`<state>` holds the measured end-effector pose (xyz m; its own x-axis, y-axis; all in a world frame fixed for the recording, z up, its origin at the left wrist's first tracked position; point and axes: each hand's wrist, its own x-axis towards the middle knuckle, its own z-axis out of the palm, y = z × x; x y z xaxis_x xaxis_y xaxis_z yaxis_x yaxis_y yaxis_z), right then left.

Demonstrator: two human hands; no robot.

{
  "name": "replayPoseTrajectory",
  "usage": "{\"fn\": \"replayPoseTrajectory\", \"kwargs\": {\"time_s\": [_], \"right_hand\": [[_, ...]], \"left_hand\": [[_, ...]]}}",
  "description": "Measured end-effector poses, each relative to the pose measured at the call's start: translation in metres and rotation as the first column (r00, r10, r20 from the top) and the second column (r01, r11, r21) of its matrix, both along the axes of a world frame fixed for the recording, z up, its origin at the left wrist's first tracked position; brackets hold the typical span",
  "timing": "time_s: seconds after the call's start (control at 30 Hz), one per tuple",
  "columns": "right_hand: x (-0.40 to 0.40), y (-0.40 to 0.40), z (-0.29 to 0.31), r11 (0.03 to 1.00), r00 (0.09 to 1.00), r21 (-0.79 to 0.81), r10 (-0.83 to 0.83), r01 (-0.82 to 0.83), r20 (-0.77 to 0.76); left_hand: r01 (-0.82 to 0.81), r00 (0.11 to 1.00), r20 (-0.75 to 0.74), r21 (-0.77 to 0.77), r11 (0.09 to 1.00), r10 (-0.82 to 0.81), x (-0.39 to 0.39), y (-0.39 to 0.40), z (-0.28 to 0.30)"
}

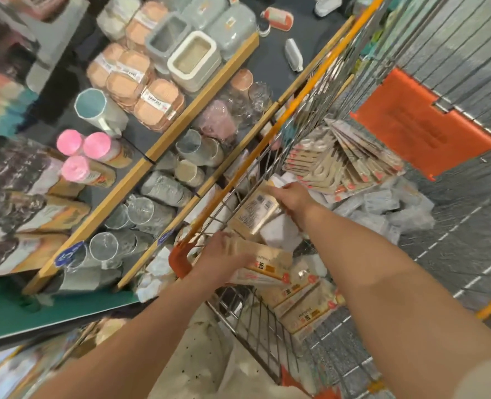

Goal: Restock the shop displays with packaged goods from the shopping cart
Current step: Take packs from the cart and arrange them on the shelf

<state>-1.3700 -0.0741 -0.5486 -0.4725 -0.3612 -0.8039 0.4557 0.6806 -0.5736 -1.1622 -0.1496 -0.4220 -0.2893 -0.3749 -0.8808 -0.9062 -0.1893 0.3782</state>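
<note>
1. My left hand (224,259) grips a tan packet (263,262) over the shopping cart (267,156).
2. My right hand (291,197) pinches another tan pack (257,210) – inside the cart.
3. Shelves (163,142) of cups sit just beside.

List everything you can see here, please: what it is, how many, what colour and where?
shopping cart: one, wire with orange trim, right half of the view
orange flap: one, at the cart's far end
tan packets: several, loose in the cart's near end, one in each hand
fanned card packs: a stack, beige with red marks, middle of the cart
clear-wrapped white packs: a heap, beside the card packs
peach lidded boxes: about six, upper shelf
pink-capped tubes: three, upper shelf
clear glasses: several, lower shelf
left hand: grips a tan packet at the cart's near corner
right hand: grips a tan packet inside the cart
</note>
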Motion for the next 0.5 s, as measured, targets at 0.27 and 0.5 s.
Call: {"fn": "replayPoseTrajectory", "kwargs": {"time_s": [0.27,0.5], "right_hand": [[0.008,-0.006,0.002,0.990,0.982,0.036,0.139,-0.136,-0.130],[0.012,0.027,0.028,0.990,0.996,-0.122,-0.081,0.076,-0.038]], "left_hand": [[-0.013,0.999,-0.030,0.011,1.000,0.014,0.000,0.000,0.002],[-0.073,0.990,-0.113,0.053,0.996,0.078,0.003,0.000,0.010]]}}
